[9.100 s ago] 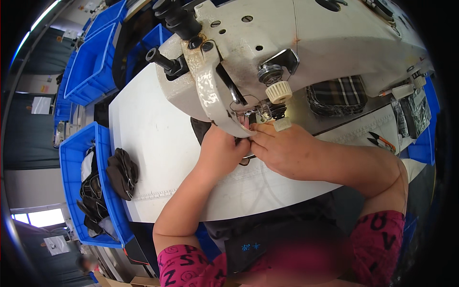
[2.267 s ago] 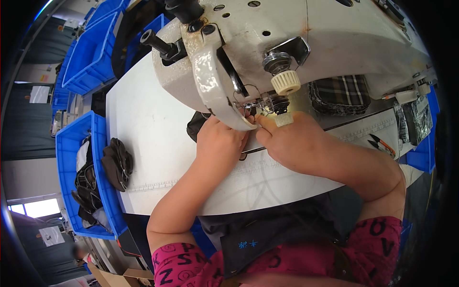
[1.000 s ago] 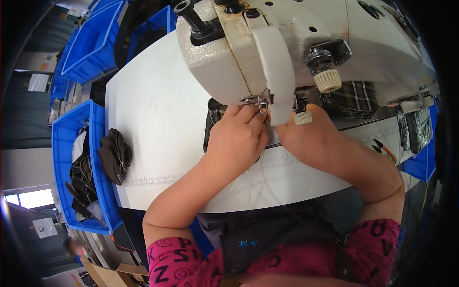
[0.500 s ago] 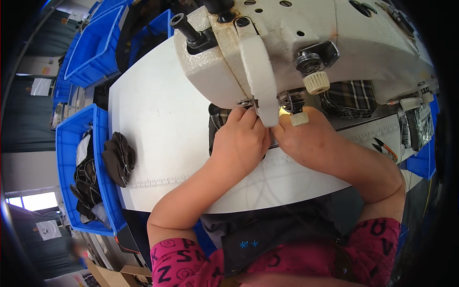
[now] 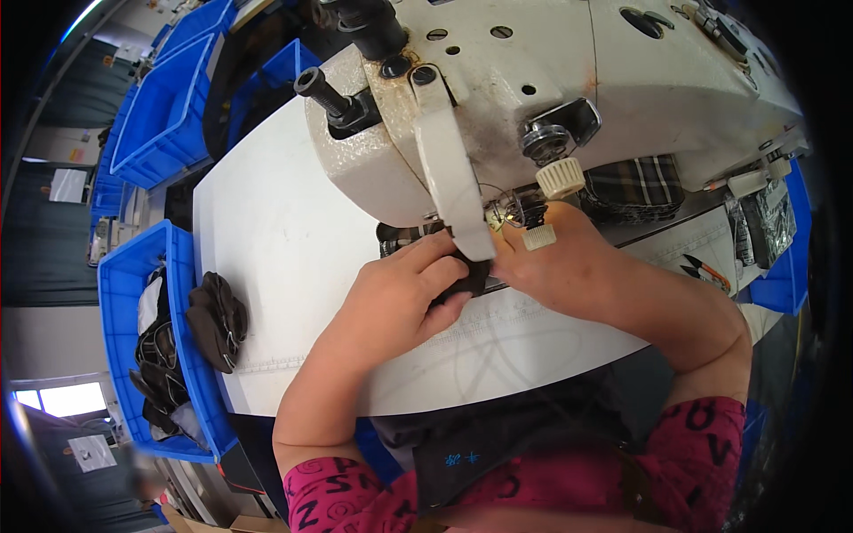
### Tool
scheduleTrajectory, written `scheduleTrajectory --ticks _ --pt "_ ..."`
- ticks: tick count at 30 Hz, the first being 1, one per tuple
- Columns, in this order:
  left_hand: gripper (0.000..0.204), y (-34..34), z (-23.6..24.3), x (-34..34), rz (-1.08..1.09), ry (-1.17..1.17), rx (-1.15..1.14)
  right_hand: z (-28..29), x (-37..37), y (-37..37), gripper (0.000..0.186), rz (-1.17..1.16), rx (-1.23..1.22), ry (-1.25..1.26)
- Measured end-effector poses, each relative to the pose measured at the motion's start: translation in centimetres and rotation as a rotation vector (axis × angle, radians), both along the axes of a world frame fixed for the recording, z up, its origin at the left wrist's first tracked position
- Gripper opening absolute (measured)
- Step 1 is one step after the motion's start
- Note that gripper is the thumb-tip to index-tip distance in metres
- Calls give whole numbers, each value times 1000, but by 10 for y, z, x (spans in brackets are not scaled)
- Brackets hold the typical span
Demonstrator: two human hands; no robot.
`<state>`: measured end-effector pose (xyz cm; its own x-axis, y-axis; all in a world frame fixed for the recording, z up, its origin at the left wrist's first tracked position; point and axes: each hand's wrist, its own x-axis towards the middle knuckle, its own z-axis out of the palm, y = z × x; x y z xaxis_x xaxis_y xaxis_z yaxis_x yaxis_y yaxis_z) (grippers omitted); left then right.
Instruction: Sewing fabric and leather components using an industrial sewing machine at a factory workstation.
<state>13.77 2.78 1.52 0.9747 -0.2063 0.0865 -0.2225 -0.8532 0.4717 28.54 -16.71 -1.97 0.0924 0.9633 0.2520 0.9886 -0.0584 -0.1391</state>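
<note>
Under the head of a white sewing machine (image 5: 498,98) lies a dark fabric piece (image 5: 471,277) with a plaid part showing at its left end. My left hand (image 5: 400,293) grips the near edge of this piece, thumb below and fingers curled over it. Close to the lit needle area, my right hand (image 5: 560,262) has its fingers bent together at the right side of the work. Its fingertips are partly hidden by the machine's thread guides and a cream knob (image 5: 539,236), so what they hold does not show.
Folded plaid fabric pieces (image 5: 633,188) are stacked beneath the machine arm. Orange-handled thread snips (image 5: 708,273) lie on the white table (image 5: 275,240) at right. At left, a dark fabric item (image 5: 216,322) rests by a blue crate (image 5: 211,391) of dark pieces.
My left hand has shifted left and toward me, turning the near edge of the dark fabric up into its grip. The right hand stays beside the needle. The whole view has shifted slightly.
</note>
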Motion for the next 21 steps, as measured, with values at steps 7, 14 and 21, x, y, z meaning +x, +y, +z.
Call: scheduleTrajectory --ticks 7,14,21 --pt "16 3 3 3 181 99 -301 -9 2 7 10 9 132 -6" --pt "24 10 -4 0 18 -65 -246 -5 0 5 11 61 211 -240" --pt "29 -9 -8 6 141 -172 54 -9 -1 8 15 153 176 -290"
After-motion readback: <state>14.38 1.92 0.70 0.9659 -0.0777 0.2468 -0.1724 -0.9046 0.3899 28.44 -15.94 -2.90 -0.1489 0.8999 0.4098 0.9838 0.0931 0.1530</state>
